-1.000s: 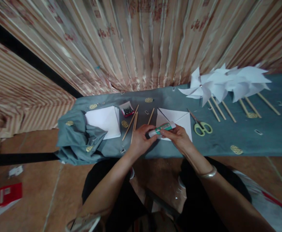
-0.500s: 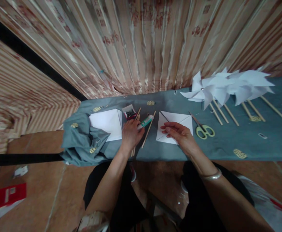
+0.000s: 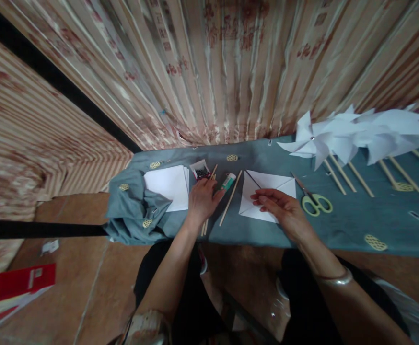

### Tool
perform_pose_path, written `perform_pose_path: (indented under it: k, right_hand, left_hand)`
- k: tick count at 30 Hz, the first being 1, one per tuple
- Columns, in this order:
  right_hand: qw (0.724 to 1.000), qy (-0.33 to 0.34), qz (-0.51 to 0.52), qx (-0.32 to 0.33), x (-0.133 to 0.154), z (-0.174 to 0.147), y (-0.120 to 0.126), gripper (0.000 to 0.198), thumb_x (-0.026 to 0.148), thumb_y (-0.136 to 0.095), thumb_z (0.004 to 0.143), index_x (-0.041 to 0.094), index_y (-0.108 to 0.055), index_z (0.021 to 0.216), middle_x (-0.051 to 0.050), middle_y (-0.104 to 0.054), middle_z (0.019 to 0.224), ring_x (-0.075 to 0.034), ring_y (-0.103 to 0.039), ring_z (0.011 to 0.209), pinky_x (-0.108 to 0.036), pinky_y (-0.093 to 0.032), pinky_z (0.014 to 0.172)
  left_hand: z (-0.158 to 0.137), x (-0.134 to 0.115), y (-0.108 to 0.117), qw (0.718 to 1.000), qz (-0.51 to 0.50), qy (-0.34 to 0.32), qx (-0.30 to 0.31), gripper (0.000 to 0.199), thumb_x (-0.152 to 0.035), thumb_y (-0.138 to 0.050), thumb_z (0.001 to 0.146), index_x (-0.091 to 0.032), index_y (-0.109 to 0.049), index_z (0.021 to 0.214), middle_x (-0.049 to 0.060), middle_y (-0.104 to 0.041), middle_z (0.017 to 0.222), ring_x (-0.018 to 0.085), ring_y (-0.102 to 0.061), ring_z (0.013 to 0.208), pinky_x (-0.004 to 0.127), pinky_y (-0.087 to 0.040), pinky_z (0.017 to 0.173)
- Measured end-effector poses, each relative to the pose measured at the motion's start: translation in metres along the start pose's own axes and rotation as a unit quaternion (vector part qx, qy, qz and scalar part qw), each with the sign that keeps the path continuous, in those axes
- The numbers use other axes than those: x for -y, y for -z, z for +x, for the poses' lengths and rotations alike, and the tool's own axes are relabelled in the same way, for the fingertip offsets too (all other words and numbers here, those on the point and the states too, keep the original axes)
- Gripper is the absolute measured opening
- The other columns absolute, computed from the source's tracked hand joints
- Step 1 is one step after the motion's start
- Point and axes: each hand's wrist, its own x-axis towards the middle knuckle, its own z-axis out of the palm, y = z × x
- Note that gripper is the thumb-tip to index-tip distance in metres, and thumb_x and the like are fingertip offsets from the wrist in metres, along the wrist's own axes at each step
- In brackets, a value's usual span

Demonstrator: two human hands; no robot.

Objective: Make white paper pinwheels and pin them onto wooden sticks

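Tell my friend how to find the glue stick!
Look at the long teal cloth, near the left hand. Just to its right, beside a lone wooden stick, is the glue stick. It's a short, fat, green-and-white tube, while its wooden neighbour is thin and plain.

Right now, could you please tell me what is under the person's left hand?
Wooden sticks run beneath the left hand, their ends showing above and below it in the view. Their middles are covered, as is the lower end of the glue stick.
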Motion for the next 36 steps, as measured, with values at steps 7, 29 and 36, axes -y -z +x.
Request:
perform_pose_path:
  k: [7, 29, 36]
  right_hand:
    - [1.0, 0.008, -0.017, -0.004, -0.001, 0.001, 0.005, 0.044, 0.052, -0.087, 0.062, 0.021, -0.074, 0.09, -0.009, -0.08, 0.092, -0.019, -0.073, 0.077, -0.028, -0.053, 0.064]
    - [0.937, 0.155, -0.294, -0.109, -0.01, -0.01, 0.05, 0.02, 0.036, -0.067, 0.08, 0.022, -0.079, 0.089, -0.005, -0.08, 0.087, -0.02, -0.071, 0.073, -0.032, -0.056, 0.067]
    - [0.918, 0.152, -0.347, -0.117, -0.009, -0.018, 0.06, 0.022, 0.038, -0.063, 0.086, 0.024, -0.078, 0.094, -0.005, -0.08, 0.091, -0.023, -0.072, 0.08, -0.036, -0.056, 0.076]
  left_hand:
    - [0.012, 0.022, 0.008, 0.997, -0.036, 0.018, -0.065, 0.015, -0.016, -0.06, 0.09, -0.018, -0.074, 0.094, 0.007, -0.068, 0.092, 0.02, -0.066, 0.089, 0.031, -0.054, 0.082]
    - [-0.03, -0.068, -0.022, 0.943, -0.091, -0.307, 0.09, 0.023, -0.024, -0.061, 0.094, -0.014, -0.063, 0.113, 0.012, -0.068, 0.116, 0.026, -0.06, 0.109, 0.042, -0.054, 0.091]
    - [-0.023, -0.09, -0.04, 0.94, -0.066, -0.304, 0.137, 0.017, -0.023, -0.061, 0.094, -0.014, -0.065, 0.107, 0.01, -0.069, 0.108, 0.024, -0.061, 0.102, 0.039, -0.054, 0.086]
